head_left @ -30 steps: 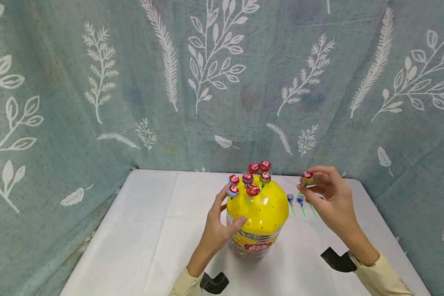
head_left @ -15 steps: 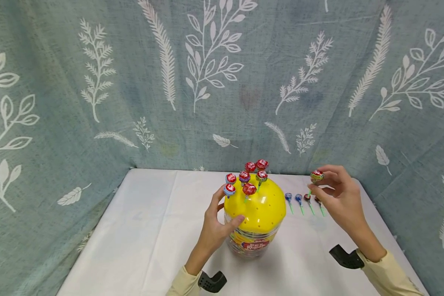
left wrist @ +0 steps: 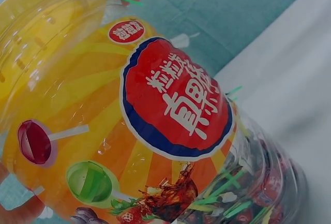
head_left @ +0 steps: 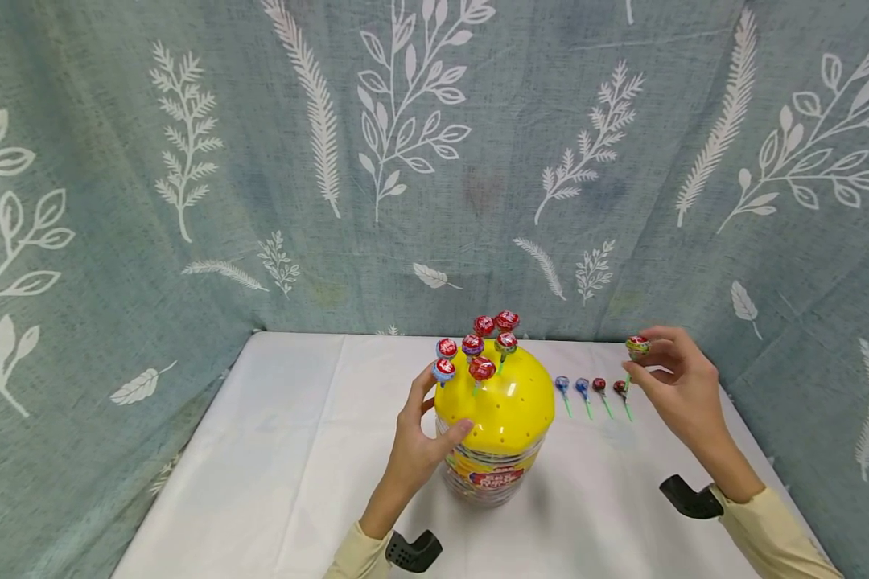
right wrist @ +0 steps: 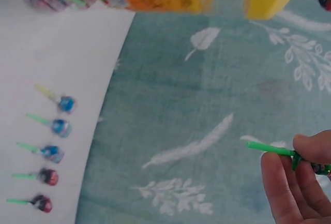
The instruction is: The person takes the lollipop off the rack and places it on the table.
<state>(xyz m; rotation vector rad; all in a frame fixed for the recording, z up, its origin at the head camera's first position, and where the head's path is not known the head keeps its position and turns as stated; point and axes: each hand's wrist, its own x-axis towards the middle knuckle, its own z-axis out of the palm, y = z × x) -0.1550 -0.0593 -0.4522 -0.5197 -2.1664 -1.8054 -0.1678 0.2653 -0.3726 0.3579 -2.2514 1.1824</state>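
A clear plastic candy jar (head_left: 496,480) with a domed yellow lid (head_left: 521,402) stands on the table. Several wrapped lollipops (head_left: 482,368) stick up from holes in the lid's left and back parts. My left hand (head_left: 414,454) holds the lid at its left side, thumb on the front and fingers behind. To the right of the jar, my right hand (head_left: 684,390) pinches a lollipop (head_left: 637,346) with a red, yellow and green wrapper, held upright above the table. Its green stick (right wrist: 269,148) points out past the fingertips in the right wrist view.
Several lollipops lie in a row right of the jar, some blue (head_left: 582,385), some dark red (head_left: 599,386), sticks toward me. More wrapped lollipops (left wrist: 264,188) show inside the jar's bottom. A leaf-patterned curtain (head_left: 376,161) hangs behind the white table (head_left: 282,450).
My right hand has moved right with its lollipop, away from the jar, uncovering the dark red lollipops in the row. My left hand keeps its place on the lid.
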